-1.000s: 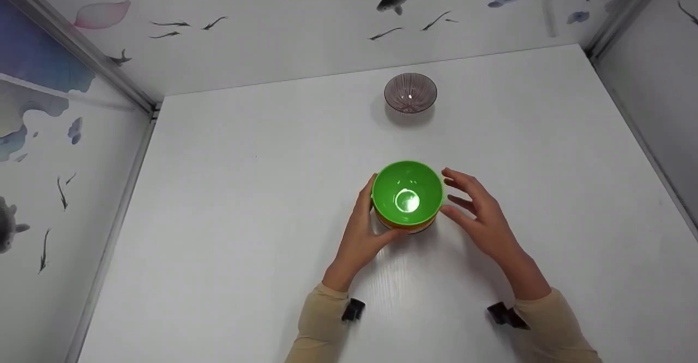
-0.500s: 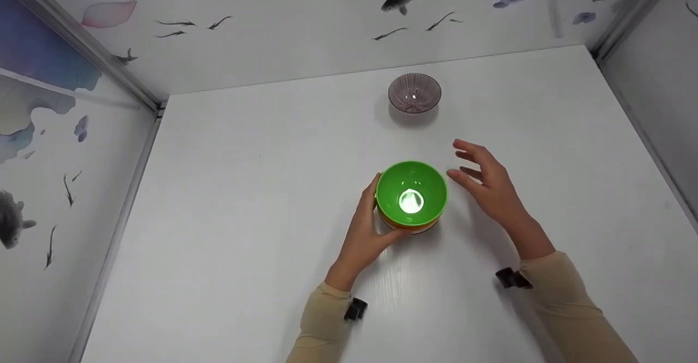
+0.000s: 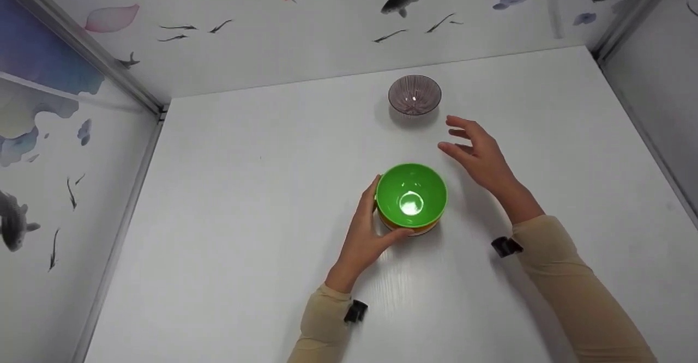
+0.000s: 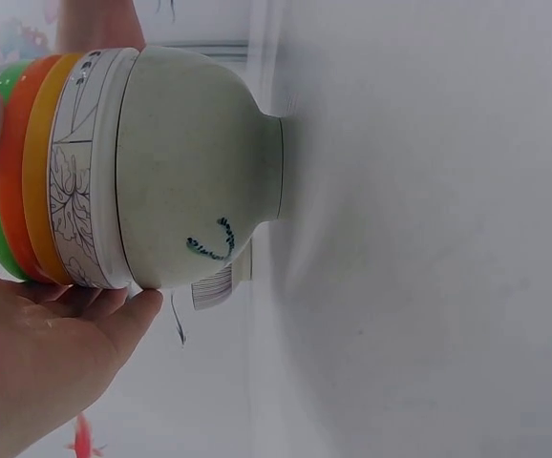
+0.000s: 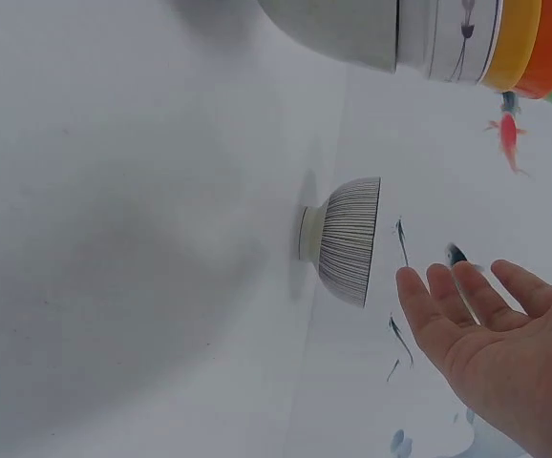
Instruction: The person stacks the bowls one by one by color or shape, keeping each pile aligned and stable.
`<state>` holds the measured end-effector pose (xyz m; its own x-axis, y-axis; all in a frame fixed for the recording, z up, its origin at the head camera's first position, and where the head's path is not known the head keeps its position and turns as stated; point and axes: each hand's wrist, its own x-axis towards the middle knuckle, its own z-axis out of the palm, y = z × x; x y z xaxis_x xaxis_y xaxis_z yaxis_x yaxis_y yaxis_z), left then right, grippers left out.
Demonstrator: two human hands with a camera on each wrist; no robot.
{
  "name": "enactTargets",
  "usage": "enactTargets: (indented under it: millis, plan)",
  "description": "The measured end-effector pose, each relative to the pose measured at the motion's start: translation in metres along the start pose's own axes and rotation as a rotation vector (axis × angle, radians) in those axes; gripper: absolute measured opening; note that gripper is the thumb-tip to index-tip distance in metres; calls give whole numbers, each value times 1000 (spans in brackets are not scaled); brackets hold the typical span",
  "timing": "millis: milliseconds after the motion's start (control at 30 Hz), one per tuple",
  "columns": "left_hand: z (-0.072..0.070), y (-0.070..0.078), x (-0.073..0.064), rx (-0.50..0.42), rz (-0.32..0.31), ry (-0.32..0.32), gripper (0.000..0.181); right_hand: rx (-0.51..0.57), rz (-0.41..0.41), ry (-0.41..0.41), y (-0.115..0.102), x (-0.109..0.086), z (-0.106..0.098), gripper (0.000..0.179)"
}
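Observation:
A stack of bowls stands on the table, topped by a green bowl [image 3: 411,195]. In the left wrist view an orange bowl [image 4: 15,172], a yellow bowl [image 4: 45,172], a white patterned bowl [image 4: 71,191] and a pale footed bowl [image 4: 185,162] show below it. My left hand [image 3: 364,236] holds the stack's left side, fingers round it and thumb at the near rim. My right hand [image 3: 479,158] hovers right of and beyond the stack, fingers loosely bent, holding nothing. Just past its fingertips sits a small purplish bowl [image 3: 415,95] with fine ribbed stripes, upright and untouched.
The white table [image 3: 245,243] meets a back wall [image 3: 327,41] painted with fish, just behind the striped bowl. Side panels [image 3: 125,161] bound the table at left and right. Black wrist cameras [image 3: 356,312] sit on both sleeves.
My right hand has left the stack's right side and moved away from me, towards the striped bowl. The left hand and the stack have stayed in place.

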<state>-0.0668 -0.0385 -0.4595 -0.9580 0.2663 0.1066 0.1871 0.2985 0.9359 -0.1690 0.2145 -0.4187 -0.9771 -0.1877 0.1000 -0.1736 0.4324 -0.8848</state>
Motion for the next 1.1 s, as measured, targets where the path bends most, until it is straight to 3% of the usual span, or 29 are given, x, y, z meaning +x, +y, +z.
enactTargets:
  millis: [267, 633, 1100]
  plan:
    - [-3, -2, 0, 25, 1, 11, 110, -51, 20, -24, 11, 25, 7, 66]
    - [-3, -3, 0, 11, -9, 15, 108, -107, 89, 15, 27, 51, 18, 71]
    - [1, 0, 0, 16, 5, 10, 108, -173, 164, 26, 37, 80, 17, 80]
